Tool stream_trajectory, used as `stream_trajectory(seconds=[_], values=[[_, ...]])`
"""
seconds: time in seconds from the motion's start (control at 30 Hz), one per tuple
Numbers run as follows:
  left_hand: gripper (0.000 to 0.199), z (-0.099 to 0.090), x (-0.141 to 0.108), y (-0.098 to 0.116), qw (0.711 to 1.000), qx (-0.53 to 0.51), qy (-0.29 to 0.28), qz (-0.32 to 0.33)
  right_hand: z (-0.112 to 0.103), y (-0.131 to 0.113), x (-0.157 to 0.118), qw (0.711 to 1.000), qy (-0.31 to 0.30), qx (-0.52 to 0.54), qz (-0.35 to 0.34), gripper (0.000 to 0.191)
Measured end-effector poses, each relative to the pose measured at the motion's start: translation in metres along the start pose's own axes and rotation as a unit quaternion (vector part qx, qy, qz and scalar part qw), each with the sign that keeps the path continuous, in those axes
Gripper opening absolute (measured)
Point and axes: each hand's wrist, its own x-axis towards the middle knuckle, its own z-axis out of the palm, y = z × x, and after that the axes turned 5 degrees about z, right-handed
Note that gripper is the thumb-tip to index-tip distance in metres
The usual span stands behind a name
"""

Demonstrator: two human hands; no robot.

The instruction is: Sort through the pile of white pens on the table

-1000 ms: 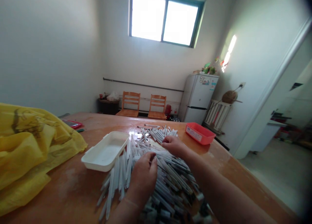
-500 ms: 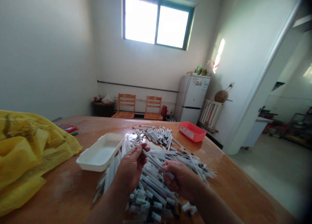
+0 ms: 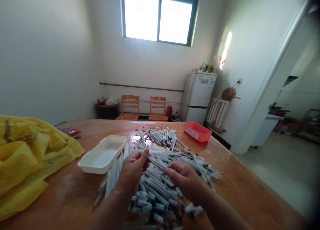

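Observation:
My left hand (image 3: 136, 165) is closed in a pinch above a heap of pens, with thumb and forefinger together. A thin white pen (image 3: 157, 162) seems to run from its fingertips towards my right hand, though it blends with the heap behind. My right hand (image 3: 183, 178) is also closed, its thumb pressed to the curled forefinger; what it pinches is hidden. Under and around both hands lie many white pen barrels (image 3: 153, 186), some with black ends. Small clear and black pen caps (image 3: 158, 208) are piled nearest me.
A cream plastic tray (image 3: 83, 163) stands left of the heap. More pens (image 3: 163, 136) lie behind it, near a red basket (image 3: 197, 131) at the back right. A yellow plastic bag (image 3: 32, 156) covers the table's left side. Two wooden chairs (image 3: 130, 106) stand beyond the table (image 3: 250, 193).
My right hand has turned, its fingers now more curled over. The pen that showed clearly between both hands is now harder to make out. The view has tilted slightly.

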Motion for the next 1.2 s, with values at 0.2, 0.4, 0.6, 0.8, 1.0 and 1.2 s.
stream_trajectory(seconds=[0.2, 0.4, 0.6, 0.8, 1.0, 1.2], values=[[0.049, -0.007, 0.003, -0.003, 0.991, 0.125, -0.021, 0.048, -0.004, -0.002, -0.003, 0.991, 0.029, -0.117, -0.055, 0.03], [0.053, -0.012, 0.006, 0.002, 0.996, 0.091, -0.008, 0.015, -0.009, 0.004, 0.001, 1.0, 0.008, -0.027, -0.012, 0.035], [0.033, -0.013, 0.0, 0.017, 0.993, -0.024, -0.114, 0.013, -0.012, 0.004, 0.003, 0.999, -0.005, 0.044, 0.013, 0.036], [0.028, -0.015, 0.002, 0.01, 0.994, 0.004, -0.109, -0.006, -0.012, 0.005, 0.003, 0.998, 0.016, -0.044, -0.032, 0.032], [0.038, -0.011, 0.001, 0.007, 0.991, 0.103, -0.084, 0.018, -0.009, -0.002, -0.002, 0.988, 0.02, -0.138, -0.066, 0.024], [0.047, -0.01, 0.001, 0.009, 0.986, 0.13, -0.101, 0.01, -0.008, -0.005, -0.004, 0.988, 0.015, -0.14, -0.066, 0.02]])
